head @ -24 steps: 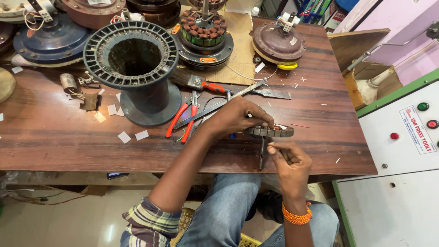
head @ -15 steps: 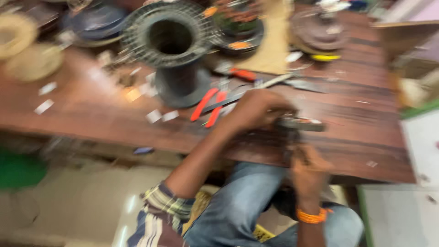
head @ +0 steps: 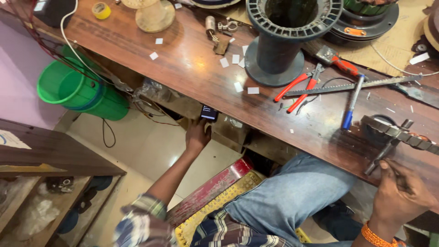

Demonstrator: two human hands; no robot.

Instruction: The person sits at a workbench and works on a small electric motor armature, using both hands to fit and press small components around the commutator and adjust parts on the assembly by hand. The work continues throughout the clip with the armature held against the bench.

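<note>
The right hand (head: 400,194) sits at the near edge of the wooden bench (head: 192,68), its fingers curled closed around the lower end of a thin metal shaft (head: 384,153) that rises to a flat toothed metal ring (head: 402,133), tilted and resting on the bench top close to the right border of the view. The left hand (head: 197,136) is well apart from that work — it reaches down below the bench lip, fingers wrapped loosely about a small dark phone (head: 209,112) whose lit screen faces up, tucked just under the edge. Judging by how things lie, the ring assembly is mid-job rather than finished: it is propped by one hand only, and the tools near it lie unheld — red-handled pliers (head: 299,87), a blue-tipped pen-like tool (head: 352,103) and a long saw blade (head: 356,84) crossing the top between the ring and a large black plastic spool (head: 283,36). Small white paper slips (head: 238,87) lie scattered about the foot of the spool, which hints that insulation pieces are cut but not all placed, though I cannot tell how many, if any, sit in the ring. A green bucket (head: 75,89) stands on the floor to the left, beneath the bench.
</note>
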